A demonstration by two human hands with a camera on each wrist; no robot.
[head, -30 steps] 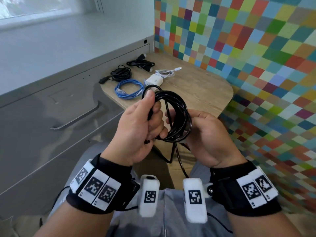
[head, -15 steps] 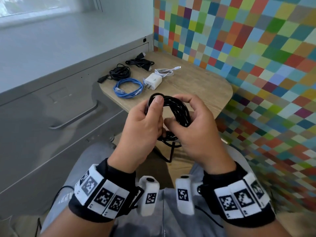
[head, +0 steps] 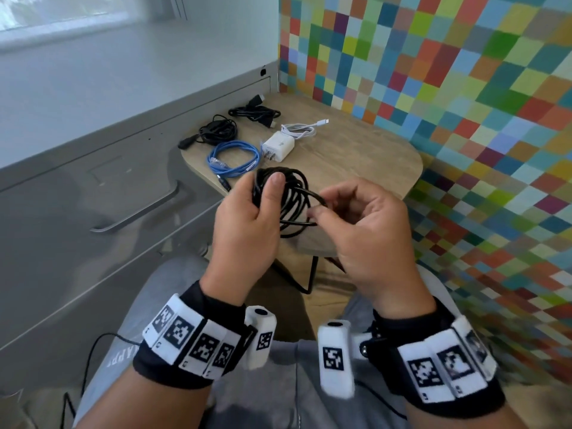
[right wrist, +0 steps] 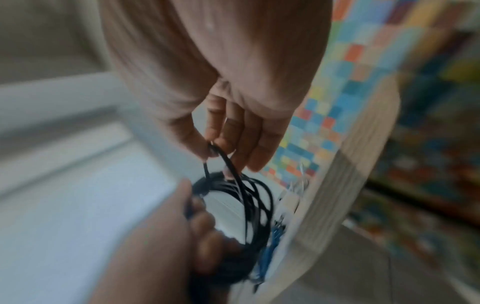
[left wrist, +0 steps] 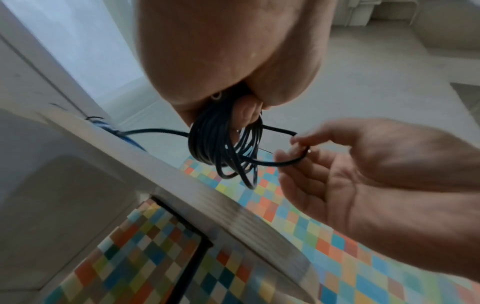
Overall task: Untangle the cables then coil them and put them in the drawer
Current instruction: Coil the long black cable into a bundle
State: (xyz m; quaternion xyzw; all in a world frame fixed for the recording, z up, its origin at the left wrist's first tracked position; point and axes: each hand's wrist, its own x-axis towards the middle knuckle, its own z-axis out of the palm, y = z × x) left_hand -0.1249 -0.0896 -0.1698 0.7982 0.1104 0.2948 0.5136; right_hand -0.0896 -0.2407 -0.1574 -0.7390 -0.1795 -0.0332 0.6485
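- The left hand [head: 247,218] grips the black coil [head: 291,199] in a fist, its thumb laid over the top of the loops; the coil hangs in the air above the near edge of the bench [head: 356,156], touching nothing else.
- The right hand [head: 368,230] pinches one strand, pulled out to the right of the bundle, between thumb and forefinger; its other fingers [left wrist: 298,185] hang loosely spread.
- The loops are uneven and cross one another on the right side, so a hard pull on the pinched strand could drag neighbouring turns out and spoil the coil.
- If the left fist eases while the right hand tugs, the whole bundle may spring apart or drop towards the lap.
- A free tail runs off left of the coil towards the blue cable [head: 233,159]; it could snag that cable or the bench edge.
- On the bench farther off lie two black bundles [head: 218,131], a white cable [head: 298,130] and a charger [head: 278,147].
- The drawer [head: 102,193] on the left looks shut, and both hands are busy.
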